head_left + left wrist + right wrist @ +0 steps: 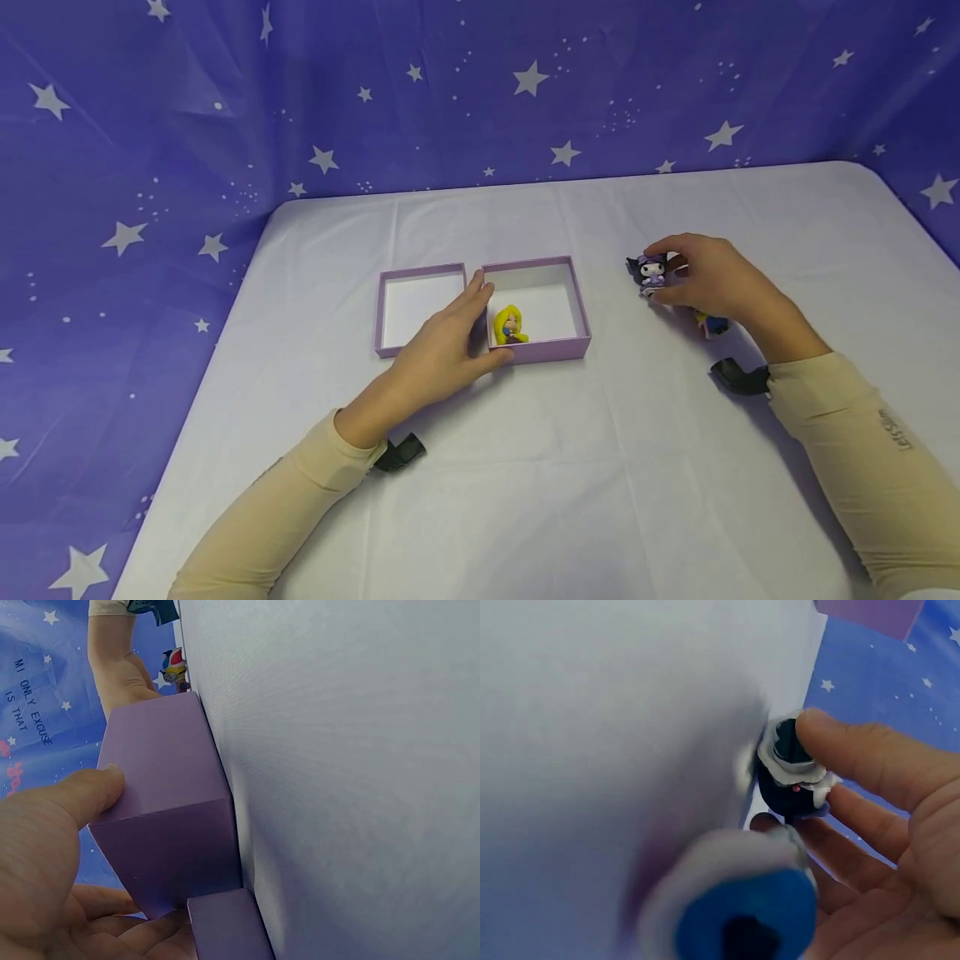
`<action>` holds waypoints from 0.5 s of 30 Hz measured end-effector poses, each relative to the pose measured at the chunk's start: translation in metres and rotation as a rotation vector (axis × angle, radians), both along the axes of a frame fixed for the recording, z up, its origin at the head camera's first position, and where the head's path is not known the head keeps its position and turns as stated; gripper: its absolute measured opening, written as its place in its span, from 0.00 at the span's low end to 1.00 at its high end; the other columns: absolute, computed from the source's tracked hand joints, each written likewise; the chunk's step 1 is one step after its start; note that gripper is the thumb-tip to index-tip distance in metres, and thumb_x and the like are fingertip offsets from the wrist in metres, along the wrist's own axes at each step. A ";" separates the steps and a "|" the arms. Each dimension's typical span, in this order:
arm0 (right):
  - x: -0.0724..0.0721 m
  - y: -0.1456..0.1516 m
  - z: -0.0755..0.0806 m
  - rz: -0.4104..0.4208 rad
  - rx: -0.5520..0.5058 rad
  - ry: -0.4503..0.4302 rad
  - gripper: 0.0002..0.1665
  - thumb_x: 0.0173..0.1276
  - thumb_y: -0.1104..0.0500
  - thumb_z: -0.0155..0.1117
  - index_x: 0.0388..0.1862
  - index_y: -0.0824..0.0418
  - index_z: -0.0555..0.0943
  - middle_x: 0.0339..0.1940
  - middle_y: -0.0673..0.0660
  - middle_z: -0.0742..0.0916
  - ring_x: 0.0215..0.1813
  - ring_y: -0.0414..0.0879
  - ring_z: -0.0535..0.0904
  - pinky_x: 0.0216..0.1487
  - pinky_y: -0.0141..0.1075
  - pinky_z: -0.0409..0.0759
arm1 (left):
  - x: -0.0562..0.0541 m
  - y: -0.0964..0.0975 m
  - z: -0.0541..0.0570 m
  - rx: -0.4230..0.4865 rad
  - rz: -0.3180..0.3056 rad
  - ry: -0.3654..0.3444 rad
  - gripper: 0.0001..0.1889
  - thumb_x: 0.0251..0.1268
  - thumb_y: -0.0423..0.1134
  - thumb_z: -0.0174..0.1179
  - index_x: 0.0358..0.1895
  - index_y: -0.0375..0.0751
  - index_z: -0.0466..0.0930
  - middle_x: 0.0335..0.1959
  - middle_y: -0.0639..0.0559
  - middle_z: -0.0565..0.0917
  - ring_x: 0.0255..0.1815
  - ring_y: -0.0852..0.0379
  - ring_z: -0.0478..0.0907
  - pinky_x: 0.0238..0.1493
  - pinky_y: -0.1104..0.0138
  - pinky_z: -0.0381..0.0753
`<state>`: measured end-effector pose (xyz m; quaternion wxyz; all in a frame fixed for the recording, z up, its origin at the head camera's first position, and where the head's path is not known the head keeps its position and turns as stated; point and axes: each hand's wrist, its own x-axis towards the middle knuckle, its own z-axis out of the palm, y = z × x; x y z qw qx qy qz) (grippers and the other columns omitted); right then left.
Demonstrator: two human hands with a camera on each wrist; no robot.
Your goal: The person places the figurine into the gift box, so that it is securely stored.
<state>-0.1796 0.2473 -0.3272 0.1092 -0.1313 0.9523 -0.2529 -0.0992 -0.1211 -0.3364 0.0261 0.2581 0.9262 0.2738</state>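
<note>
A yellow-haired figurine point(510, 324) sits in the left front corner of a purple box point(582, 346) with a white inside. My left hand point(441, 348) holds that box by its left end, thumb on the front wall and fingers along the side. On the right, my right hand point(718, 279) pinches a black-and-purple figurine point(651, 275) between thumb and fingers, close over the white tablecloth. From behind, its dark and white body point(791, 769) shows under the thumb in the right wrist view. Partly hidden below the right hand stands another colourful figurine point(710, 325).
A shallow purple lid point(379, 321) lies on the white-covered table point(600, 483), left of the box and partly behind the left hand. Purple star-patterned cloth point(450, 100) hangs behind and to the left of the table. Each wrist carries a black strap mount point(738, 377).
</note>
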 end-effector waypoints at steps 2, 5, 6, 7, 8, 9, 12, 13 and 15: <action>0.000 -0.002 0.000 0.001 0.027 0.015 0.36 0.56 0.58 0.75 0.65 0.59 0.74 0.50 0.65 0.82 0.41 0.54 0.79 0.40 0.47 0.78 | 0.000 0.000 0.000 -0.001 0.001 0.001 0.49 0.61 0.59 0.64 0.76 0.34 0.53 0.78 0.42 0.47 0.76 0.49 0.51 0.71 0.57 0.58; 0.002 -0.004 0.001 0.005 0.041 0.036 0.36 0.55 0.58 0.76 0.63 0.60 0.75 0.48 0.65 0.82 0.39 0.54 0.78 0.34 0.44 0.77 | 0.000 0.001 0.001 -0.002 0.003 -0.001 0.49 0.61 0.59 0.64 0.76 0.34 0.53 0.78 0.42 0.47 0.76 0.49 0.51 0.71 0.57 0.58; 0.002 -0.005 0.002 0.008 0.043 0.042 0.36 0.55 0.59 0.76 0.63 0.60 0.75 0.48 0.65 0.82 0.40 0.55 0.78 0.33 0.44 0.77 | 0.000 0.001 0.001 -0.002 0.004 -0.002 0.48 0.61 0.59 0.64 0.76 0.35 0.53 0.78 0.42 0.47 0.76 0.49 0.51 0.71 0.57 0.58; 0.003 -0.006 0.002 0.012 0.042 0.048 0.36 0.55 0.59 0.76 0.63 0.60 0.75 0.48 0.65 0.82 0.42 0.55 0.78 0.34 0.44 0.77 | 0.001 0.001 0.001 -0.003 0.004 -0.002 0.49 0.61 0.59 0.64 0.76 0.34 0.53 0.78 0.42 0.47 0.76 0.49 0.51 0.71 0.57 0.58; 0.003 -0.007 0.003 0.017 0.042 0.055 0.36 0.55 0.59 0.76 0.63 0.61 0.75 0.49 0.65 0.82 0.44 0.56 0.78 0.35 0.44 0.77 | 0.001 0.001 0.001 -0.003 0.005 -0.003 0.48 0.61 0.59 0.64 0.76 0.35 0.53 0.78 0.42 0.47 0.76 0.49 0.51 0.71 0.57 0.58; 0.004 -0.008 0.004 0.020 0.040 0.059 0.36 0.55 0.59 0.76 0.63 0.61 0.75 0.50 0.65 0.82 0.45 0.56 0.78 0.36 0.46 0.78 | 0.001 0.001 0.002 -0.004 0.005 -0.003 0.48 0.61 0.59 0.64 0.76 0.35 0.53 0.78 0.42 0.47 0.76 0.49 0.51 0.71 0.57 0.57; 0.006 -0.009 0.007 0.035 0.029 0.088 0.35 0.56 0.58 0.75 0.63 0.61 0.75 0.52 0.65 0.82 0.50 0.58 0.78 0.44 0.50 0.77 | 0.001 0.001 0.002 -0.009 0.006 0.000 0.49 0.61 0.59 0.64 0.76 0.35 0.52 0.78 0.42 0.48 0.76 0.49 0.51 0.71 0.58 0.57; 0.006 -0.010 0.009 0.039 0.017 0.099 0.35 0.56 0.57 0.75 0.63 0.61 0.75 0.53 0.64 0.82 0.51 0.58 0.78 0.45 0.52 0.76 | 0.000 0.000 0.001 -0.010 0.006 0.001 0.49 0.61 0.59 0.64 0.76 0.35 0.52 0.78 0.42 0.48 0.76 0.49 0.51 0.71 0.58 0.57; 0.007 -0.011 0.011 0.051 -0.015 0.127 0.34 0.56 0.56 0.76 0.62 0.60 0.76 0.54 0.63 0.81 0.52 0.59 0.79 0.48 0.53 0.75 | 0.000 0.000 0.001 -0.009 0.005 0.004 0.49 0.61 0.59 0.64 0.76 0.35 0.52 0.78 0.42 0.48 0.76 0.49 0.51 0.71 0.57 0.57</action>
